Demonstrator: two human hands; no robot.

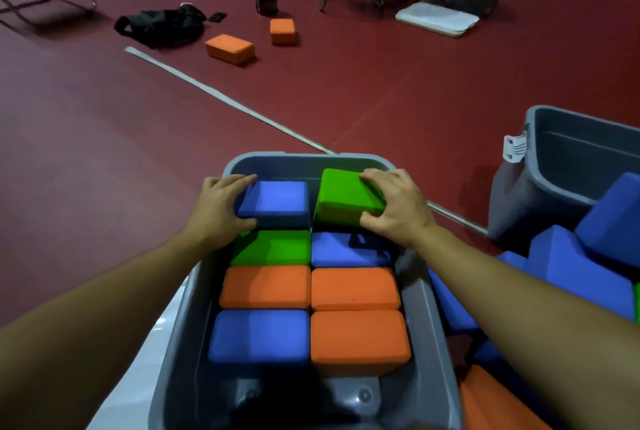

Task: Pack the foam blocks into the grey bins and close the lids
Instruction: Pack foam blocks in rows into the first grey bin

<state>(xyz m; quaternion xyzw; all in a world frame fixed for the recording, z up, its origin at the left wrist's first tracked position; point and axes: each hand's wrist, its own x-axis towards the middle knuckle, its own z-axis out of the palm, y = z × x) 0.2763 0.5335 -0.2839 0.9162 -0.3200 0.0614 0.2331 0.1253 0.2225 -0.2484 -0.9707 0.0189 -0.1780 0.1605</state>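
Orange block (360,339) sits packed low in frame; up top of the grey bin (433,308), my left hand (216,204) clasps the blue block (275,202), right hand (394,204) grips the tilted green block (346,195). Next: press both flat.

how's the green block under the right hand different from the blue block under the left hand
Colour: the green block is bright green, the blue block is blue.
Pose: the green block sits tilted, its near edge raised above its neighbours; the blue block lies flat and lower in the row.
Hold: the right hand curls its fingers and thumb around the green block; the left hand grips the blue block's left end.
Both look alike in shape and sit at the far end of the grey bin.
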